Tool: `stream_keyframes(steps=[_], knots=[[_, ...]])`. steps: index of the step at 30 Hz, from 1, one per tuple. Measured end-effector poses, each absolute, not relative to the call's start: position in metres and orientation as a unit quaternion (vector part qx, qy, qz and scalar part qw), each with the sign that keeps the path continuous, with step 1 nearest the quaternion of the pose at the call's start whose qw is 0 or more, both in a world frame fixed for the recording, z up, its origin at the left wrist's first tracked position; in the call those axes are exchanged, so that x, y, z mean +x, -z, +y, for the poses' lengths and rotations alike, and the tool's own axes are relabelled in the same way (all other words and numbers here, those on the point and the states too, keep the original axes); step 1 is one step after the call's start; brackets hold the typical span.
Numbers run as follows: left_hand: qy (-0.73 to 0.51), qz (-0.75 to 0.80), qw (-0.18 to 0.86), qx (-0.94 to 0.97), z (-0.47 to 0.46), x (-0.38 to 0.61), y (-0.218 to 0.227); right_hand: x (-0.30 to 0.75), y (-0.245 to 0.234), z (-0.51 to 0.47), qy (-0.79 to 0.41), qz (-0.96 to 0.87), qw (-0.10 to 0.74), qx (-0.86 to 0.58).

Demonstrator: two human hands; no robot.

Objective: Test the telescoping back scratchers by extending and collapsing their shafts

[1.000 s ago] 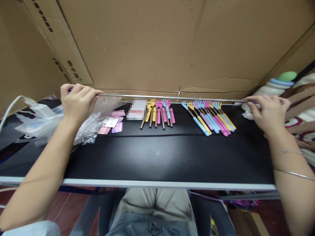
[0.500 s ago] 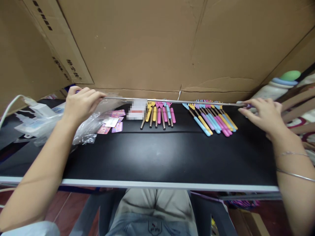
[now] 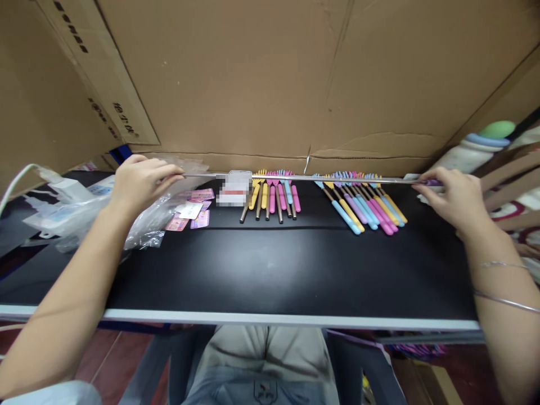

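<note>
A long, thin metal rod, seemingly a back scratcher pulled out to full length [image 3: 291, 178], stretches level between my hands above the back of the table. My left hand [image 3: 145, 183] is closed around its left end, which the fingers hide. At the other end, my right hand [image 3: 453, 197] grips a purple part. Behind and below the rod lie short back scratchers in two groups: one with pink, yellow and blue handles [image 3: 272, 199] near the middle, another fanned out with blue, yellow, purple and pink handles [image 3: 367, 211] to the right.
Clear plastic bags [image 3: 145, 222] lie under my left forearm, with small printed cards [image 3: 189, 211] beside them. A white box-like item [image 3: 239, 180] stands left of the middle group. A cardboard wall [image 3: 253, 79] closes off the back. At right stands a white bottle with a green lid [image 3: 476, 149].
The rod has dropped slightly, and my left hand has shifted a little right and down. My right hand's fingers have changed slightly on the purple end. The things on the table have stayed put.
</note>
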State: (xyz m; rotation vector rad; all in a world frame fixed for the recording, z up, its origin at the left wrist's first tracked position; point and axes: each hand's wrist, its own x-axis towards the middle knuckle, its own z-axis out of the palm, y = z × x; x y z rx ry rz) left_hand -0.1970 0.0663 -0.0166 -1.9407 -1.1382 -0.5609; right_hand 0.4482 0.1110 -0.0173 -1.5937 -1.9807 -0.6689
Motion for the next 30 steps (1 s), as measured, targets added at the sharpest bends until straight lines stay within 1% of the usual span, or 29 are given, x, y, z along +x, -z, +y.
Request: stream_keyframes(steps=[7,11,16,21,30], knots=[[0.227,-0.462,0.409,-0.753,0.068,-0.197,0.016,0.444,0.017,0.109,0.266,-0.722,0.252,-0.587],[0.229,-0.476,0.406,-0.746,0.067,-0.195,0.015,0.443,0.017,0.109,0.264,-0.728,0.22,-0.594],[0.203,-0.5,0.382,-0.751,0.063,-0.193,0.013,0.443,0.017,0.11,0.23,-0.763,0.18,-0.577],[0.197,-0.517,0.36,-0.751,0.062,-0.19,0.013,0.439,0.017,0.108,0.218,-0.78,0.177,-0.56],[0.179,-0.516,0.359,-0.757,0.065,-0.191,0.016,0.435,0.017,0.106,0.212,-0.788,0.172,-0.551]])
